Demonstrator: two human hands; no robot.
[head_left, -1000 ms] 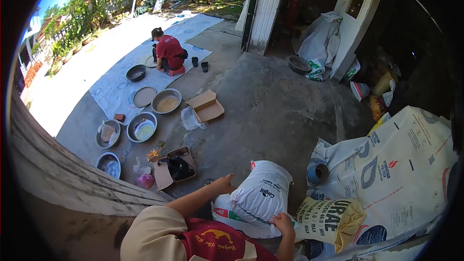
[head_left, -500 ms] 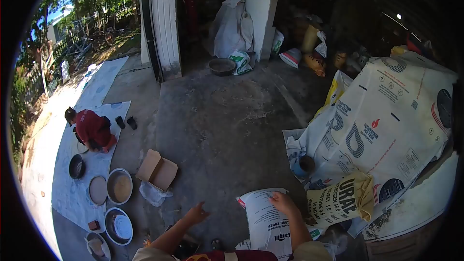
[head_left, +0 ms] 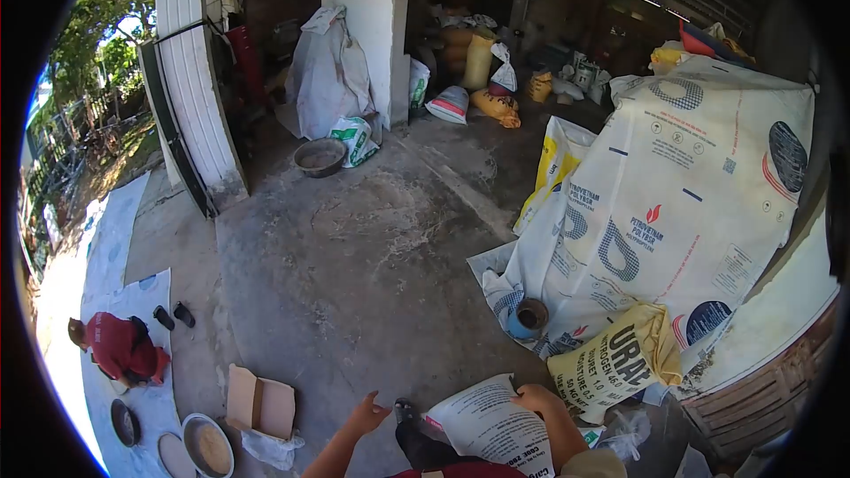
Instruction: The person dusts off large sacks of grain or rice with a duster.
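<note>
- since half a second ago the view has swung up and to the right: the white door and the dim storeroom now fill the top of the frame, and the crouching person in red has slid to the lower left edge.
- over the same span the white sack has dropped lower in view, so only its printed upper part shows at the bottom edge, standing on the concrete floor.
- right hand stays on the sack's top edge, fingers curled over the fold in a closed grip on it.
- left hand hangs free beside the sack, not touching it, fingers spread and holding nothing; it was in much the same pose before.
- just right of the held sack lies a yellow sack with dark lettering, leaning on the large white printed sheet draped over a pile.
- a small blue pot sits at the foot of that sheet, near the sacks.
- lower left: an open cardboard box, a metal bowl of pale grain, and a pair of dark slippers on the mat by the person.
- judging by this, the sack is held one-handed and upright, with the head turning toward the storeroom.
</note>
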